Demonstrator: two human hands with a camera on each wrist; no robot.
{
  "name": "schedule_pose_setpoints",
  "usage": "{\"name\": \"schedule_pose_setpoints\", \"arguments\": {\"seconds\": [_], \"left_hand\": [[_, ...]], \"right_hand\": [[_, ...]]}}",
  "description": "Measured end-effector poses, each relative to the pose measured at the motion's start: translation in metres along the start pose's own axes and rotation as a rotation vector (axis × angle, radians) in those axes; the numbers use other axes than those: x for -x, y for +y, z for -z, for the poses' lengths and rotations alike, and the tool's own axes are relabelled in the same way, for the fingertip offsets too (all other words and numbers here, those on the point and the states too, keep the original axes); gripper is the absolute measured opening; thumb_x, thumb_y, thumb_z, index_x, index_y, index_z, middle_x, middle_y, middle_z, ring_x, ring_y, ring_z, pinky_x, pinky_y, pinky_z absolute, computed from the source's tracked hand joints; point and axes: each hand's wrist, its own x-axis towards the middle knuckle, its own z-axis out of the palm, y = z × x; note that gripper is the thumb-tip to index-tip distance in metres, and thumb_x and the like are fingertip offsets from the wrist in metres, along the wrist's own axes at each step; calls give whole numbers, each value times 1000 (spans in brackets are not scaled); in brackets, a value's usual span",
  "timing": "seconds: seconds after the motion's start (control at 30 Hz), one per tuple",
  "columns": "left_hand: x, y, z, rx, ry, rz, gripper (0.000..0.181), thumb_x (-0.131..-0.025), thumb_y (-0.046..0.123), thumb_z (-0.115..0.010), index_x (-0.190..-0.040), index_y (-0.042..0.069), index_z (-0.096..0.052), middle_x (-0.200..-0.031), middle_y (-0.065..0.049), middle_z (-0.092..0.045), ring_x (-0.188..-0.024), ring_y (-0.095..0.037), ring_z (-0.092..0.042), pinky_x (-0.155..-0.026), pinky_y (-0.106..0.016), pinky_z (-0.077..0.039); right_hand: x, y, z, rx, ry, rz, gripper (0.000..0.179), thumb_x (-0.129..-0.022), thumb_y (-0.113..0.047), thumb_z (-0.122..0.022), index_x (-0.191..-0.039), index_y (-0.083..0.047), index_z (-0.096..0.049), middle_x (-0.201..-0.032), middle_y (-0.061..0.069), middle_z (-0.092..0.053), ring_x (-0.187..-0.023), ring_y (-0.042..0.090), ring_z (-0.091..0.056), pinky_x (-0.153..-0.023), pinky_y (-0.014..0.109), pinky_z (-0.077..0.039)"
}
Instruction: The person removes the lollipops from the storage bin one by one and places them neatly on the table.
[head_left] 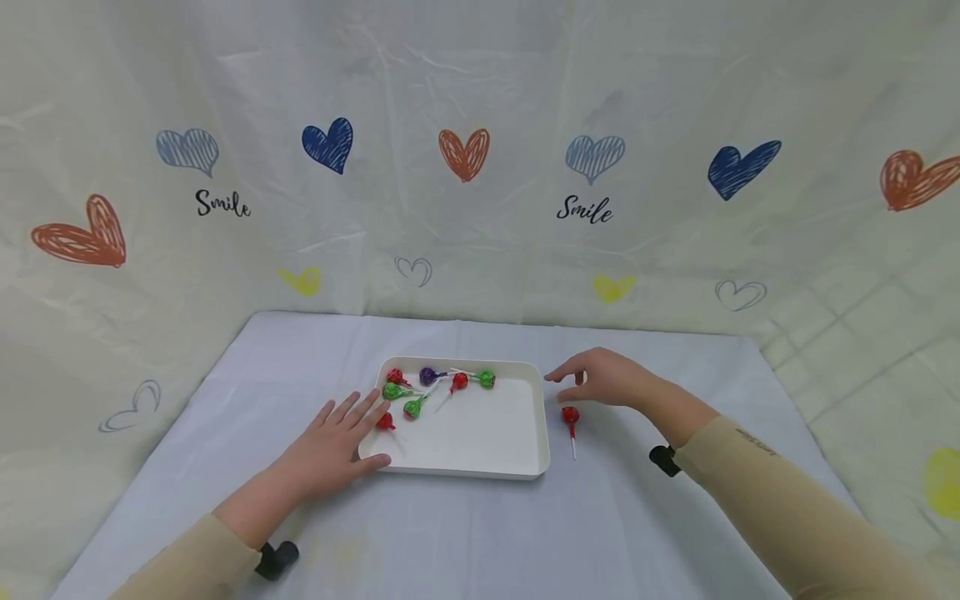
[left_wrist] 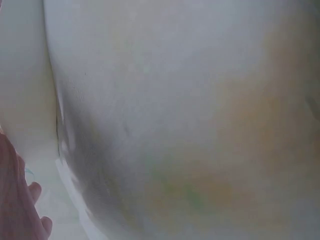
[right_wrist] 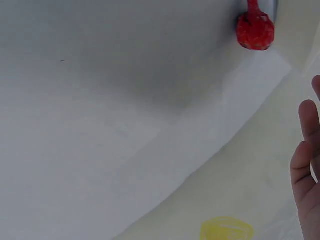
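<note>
My left hand (head_left: 333, 446) lies with fingers spread over the left edge of a white tray (head_left: 480, 442), its thumb along the front left corner. Beside the tray's right edge, my right hand (head_left: 603, 377) hovers with loosely bent fingers and nothing between them. Just below that hand, a red-wrapped lollipop (head_left: 571, 417) rests on the table, its stick toward me; the right wrist view also shows its red head (right_wrist: 255, 31). Inside the tray, toward the left and back, are several lollipops: red (head_left: 459, 382), green (head_left: 412, 408) and a purple one (head_left: 427, 376).
A white cloth (head_left: 300, 358) covers the table. Behind it hangs a pale sheet (head_left: 480, 83) printed with hearts and the word Smile. A black wrist camera (head_left: 277, 560) sits under the left wrist, another black camera (head_left: 664, 460) under the right.
</note>
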Motion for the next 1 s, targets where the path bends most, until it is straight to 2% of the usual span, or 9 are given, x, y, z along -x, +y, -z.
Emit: {"name": "schedule_pose_setpoints", "arguments": {"seconds": [0.2, 0.4, 0.6, 0.87, 1.0], "left_hand": [[0, -2, -3, 5, 0, -1, 93, -86, 71, -56, -158, 19, -27, -166, -6, -17, -150, -37, -12, -117, -63, -9], [-2, -4, -5, 1, -1, -2, 94, -86, 73, -54, -159, 22, -25, -166, -3, -14, -151, -36, -11, -118, -62, -8], [-4, -5, -8, -2, -5, 1, 93, -86, 73, -53, -159, 24, -24, -166, -2, -13, -151, -34, -10, -118, -61, -8], [-3, -3, -4, 7, -15, -5, 92, -87, 73, -52, -159, 24, -23, -167, -1, -12, -151, -34, -10, -118, -61, -7], [-4, -4, -6, 6, -21, 2, 92, -87, 73, -52, -159, 25, -22, -167, 0, -11, -152, -33, -9, -119, -60, -7]], "right_hand": [[-20, -24, 5, 21, -7, 35, 37, -86, -35, -78, -122, -27, -73, -114, -3, -71, -90, 14, -58, -69, 29, -51], [-39, -42, 7, 19, -24, 38, 35, -86, -37, -79, -120, -34, -73, -112, -9, -70, -91, 13, -58, -67, 28, -52], [-56, -52, 4, 23, -46, 43, 37, -86, -35, -78, -122, -27, -73, -116, -3, -70, -87, 16, -59, -68, 29, -53], [-74, -57, -8, 186, -65, 53, 35, -87, -37, -77, -121, -30, -73, -109, -8, -71, -97, 13, -60, -85, 34, -51], [-80, -64, -12, 239, -85, 50, 34, -88, -34, -76, -122, -30, -73, -102, -9, -69, -93, 12, -59, -83, 33, -51]]}}
